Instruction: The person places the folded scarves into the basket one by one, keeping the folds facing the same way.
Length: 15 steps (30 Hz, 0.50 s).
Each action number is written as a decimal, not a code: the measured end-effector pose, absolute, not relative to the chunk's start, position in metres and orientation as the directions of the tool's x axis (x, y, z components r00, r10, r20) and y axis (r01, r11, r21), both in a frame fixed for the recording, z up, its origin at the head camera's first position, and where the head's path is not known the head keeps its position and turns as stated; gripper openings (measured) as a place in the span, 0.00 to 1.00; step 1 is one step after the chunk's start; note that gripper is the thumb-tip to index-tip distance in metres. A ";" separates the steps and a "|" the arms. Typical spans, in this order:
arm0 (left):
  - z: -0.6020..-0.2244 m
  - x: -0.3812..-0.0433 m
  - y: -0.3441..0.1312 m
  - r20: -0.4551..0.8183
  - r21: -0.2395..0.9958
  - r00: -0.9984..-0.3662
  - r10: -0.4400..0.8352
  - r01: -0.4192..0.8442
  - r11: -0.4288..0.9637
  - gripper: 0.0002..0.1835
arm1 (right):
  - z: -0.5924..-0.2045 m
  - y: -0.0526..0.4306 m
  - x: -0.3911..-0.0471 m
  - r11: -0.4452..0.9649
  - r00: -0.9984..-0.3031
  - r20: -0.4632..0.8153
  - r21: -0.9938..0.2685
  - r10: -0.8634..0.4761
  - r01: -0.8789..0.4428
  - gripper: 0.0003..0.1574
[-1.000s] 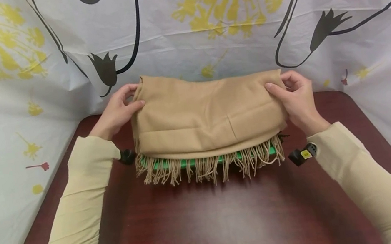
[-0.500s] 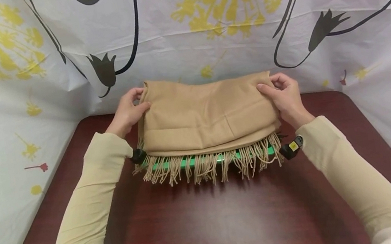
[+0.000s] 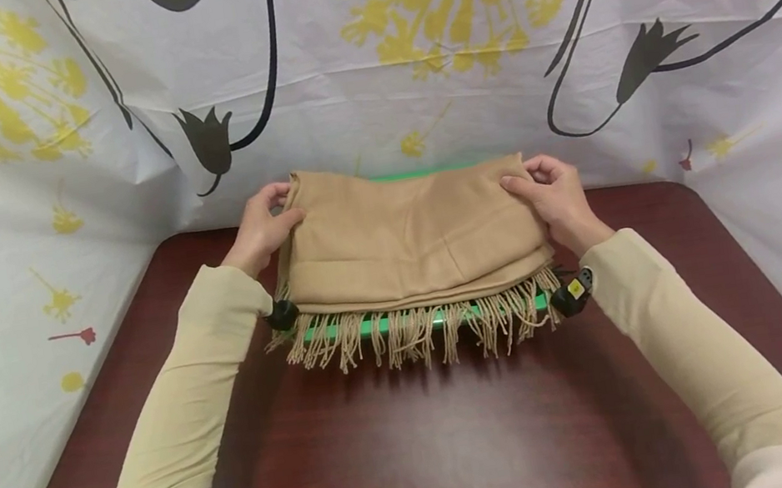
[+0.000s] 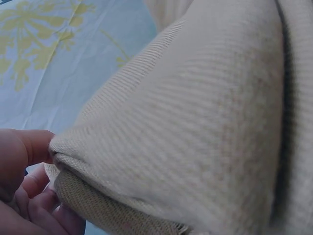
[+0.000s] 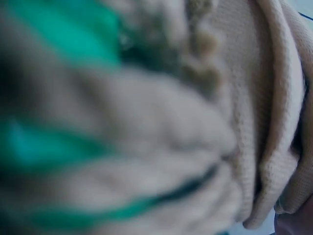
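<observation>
A folded tan scarf (image 3: 405, 233) with long fringe (image 3: 413, 338) lies over a green plastic container (image 3: 418, 173), whose rim shows behind and between the strands. At the scarf's far left corner my left hand (image 3: 265, 225) pinches the folded layers, thumb on top. My right hand (image 3: 554, 194) grips the far right corner the same way. Close up in the left wrist view, the fingers (image 4: 36, 144) hold the edge of the fabric (image 4: 171, 127). Blurred fringe (image 5: 146, 112) and green patches (image 5: 49, 147) fill much of the right wrist view. The container's inside is hidden.
A dark red wooden table (image 3: 428, 441) with rounded far corners lies underneath. White sheets (image 3: 369, 95) printed with yellow and black flowers stand behind it and on both sides. Small black cameras (image 3: 571, 294) sit at both wrists.
Both hands have come lower and closer together, bringing the scarf's far edge down. The green rim behind it now shows more. The fringe at the front has barely moved.
</observation>
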State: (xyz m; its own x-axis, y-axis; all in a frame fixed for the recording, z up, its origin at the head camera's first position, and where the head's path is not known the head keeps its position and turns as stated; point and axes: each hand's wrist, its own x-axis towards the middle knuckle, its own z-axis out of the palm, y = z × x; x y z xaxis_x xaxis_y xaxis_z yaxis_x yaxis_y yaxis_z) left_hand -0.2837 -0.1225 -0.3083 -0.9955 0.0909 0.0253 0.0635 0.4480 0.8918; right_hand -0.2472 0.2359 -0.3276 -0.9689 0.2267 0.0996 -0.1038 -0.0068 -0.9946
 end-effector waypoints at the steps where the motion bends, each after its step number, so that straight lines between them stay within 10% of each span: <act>1: -0.309 -0.284 -0.123 0.022 0.891 -0.995 0.093 0.062 0.449 0.20 | -0.327 0.236 -0.247 0.000 -0.970 0.090 -0.996 0.224 -0.093 0.08; 15: -0.321 -0.292 -0.122 0.038 0.881 -0.998 0.057 0.060 0.468 0.20 | -0.326 0.234 -0.251 0.001 -0.967 -0.095 -0.995 0.237 0.098 0.07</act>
State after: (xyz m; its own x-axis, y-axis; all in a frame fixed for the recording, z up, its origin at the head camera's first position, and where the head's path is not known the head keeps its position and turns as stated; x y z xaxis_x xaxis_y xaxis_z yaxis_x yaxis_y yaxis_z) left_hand -0.2920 -0.1224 -0.3214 -0.9977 0.0568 0.0382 0.0604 0.4684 0.8814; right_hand -0.2514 0.2335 -0.3260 -0.9668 0.2373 -0.0947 0.0979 0.0014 -0.9952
